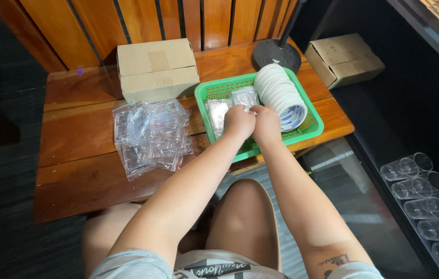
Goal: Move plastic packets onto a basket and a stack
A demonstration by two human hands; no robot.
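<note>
My left hand [238,122] and my right hand [266,124] are side by side over a green plastic basket [310,129] on a wooden table. Both hands have their fingers curled onto a small clear plastic package [244,98] lying in the basket. Another clear package [217,111] lies to its left in the basket. A row of stacked white round lids or tape rolls [280,95] lies along the basket's right side.
A pile of clear plastic blister shells [150,135] lies left of the basket. A taped cardboard box [156,68] stands behind it. A black round stand base [276,53], another cardboard box [343,59] and several clear plastic cups [426,196] at the right.
</note>
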